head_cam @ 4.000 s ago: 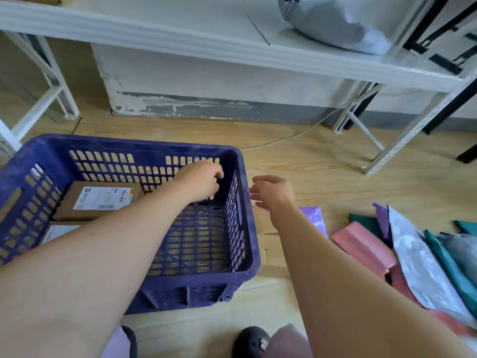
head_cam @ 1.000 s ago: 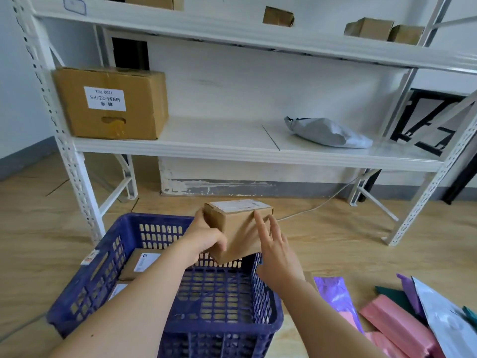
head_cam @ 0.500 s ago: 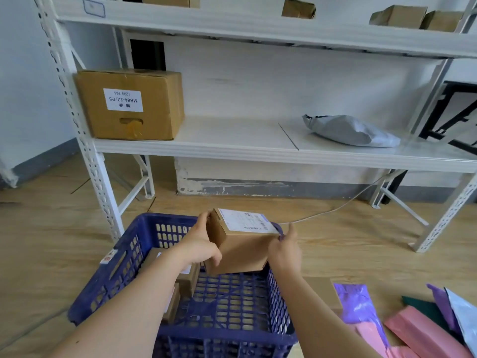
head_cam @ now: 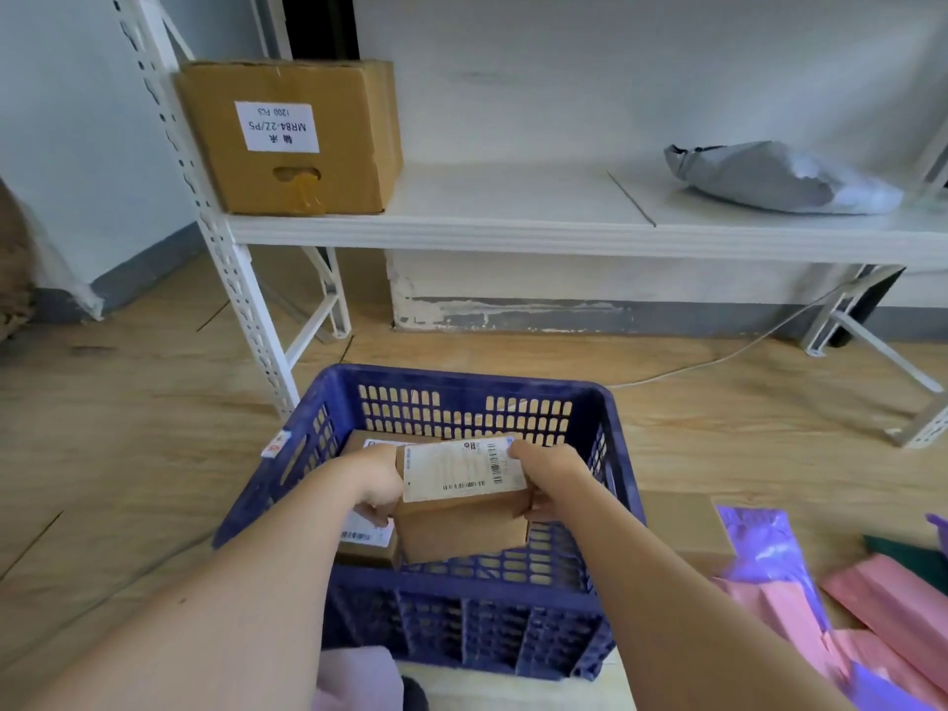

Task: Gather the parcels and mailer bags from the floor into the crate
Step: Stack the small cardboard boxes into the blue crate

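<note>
Your left hand [head_cam: 379,482] and right hand [head_cam: 551,474] clamp the labelled cardboard parcel [head_cam: 461,497] inside the blue crate [head_cam: 613,454]. Lower it level beside the two boxes [head_cam: 367,543] already there, then let go.

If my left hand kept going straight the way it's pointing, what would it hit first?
Probably the smaller labelled parcel lying in the blue crate just under the left hand, which has a grip on the box; depth is hard to judge.

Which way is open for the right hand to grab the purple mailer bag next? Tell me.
Probably not yet: the right hand and left hand both grip the cardboard parcel inside the crate. Once released, the purple mailer bag lies uncovered on the floor just right.
</note>
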`<act>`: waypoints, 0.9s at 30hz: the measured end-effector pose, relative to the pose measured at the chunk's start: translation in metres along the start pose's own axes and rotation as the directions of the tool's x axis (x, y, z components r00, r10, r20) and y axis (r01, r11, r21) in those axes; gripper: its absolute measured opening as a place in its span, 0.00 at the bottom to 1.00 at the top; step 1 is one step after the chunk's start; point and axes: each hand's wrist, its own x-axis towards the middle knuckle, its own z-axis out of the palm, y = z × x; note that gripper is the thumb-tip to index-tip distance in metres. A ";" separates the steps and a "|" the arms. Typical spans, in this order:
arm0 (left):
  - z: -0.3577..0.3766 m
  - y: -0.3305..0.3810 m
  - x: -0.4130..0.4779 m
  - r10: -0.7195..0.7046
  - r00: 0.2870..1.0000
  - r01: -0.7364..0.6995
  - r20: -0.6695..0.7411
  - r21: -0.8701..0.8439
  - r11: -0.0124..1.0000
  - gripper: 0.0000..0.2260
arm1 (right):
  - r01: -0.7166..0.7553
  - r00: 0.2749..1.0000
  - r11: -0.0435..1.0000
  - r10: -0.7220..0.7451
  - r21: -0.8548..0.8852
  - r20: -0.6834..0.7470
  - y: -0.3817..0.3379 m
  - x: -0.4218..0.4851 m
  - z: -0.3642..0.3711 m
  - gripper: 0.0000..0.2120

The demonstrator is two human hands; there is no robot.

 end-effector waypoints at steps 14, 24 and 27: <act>0.014 -0.043 0.038 -0.240 0.969 0.232 0.053 0.123 0.965 0.14 | 0.012 0.948 0.881 0.140 -0.473 0.285 0.029 0.033 0.081 0.26; 0.027 -0.075 0.085 -0.412 0.896 0.417 0.168 0.008 0.909 0.22 | -0.046 0.855 0.836 0.316 -0.547 0.411 0.047 0.068 0.110 0.20; 0.030 -0.078 0.092 -0.432 0.860 0.490 0.271 -0.207 0.847 0.21 | -0.090 0.839 0.828 0.362 -0.553 0.406 0.035 0.075 0.097 0.16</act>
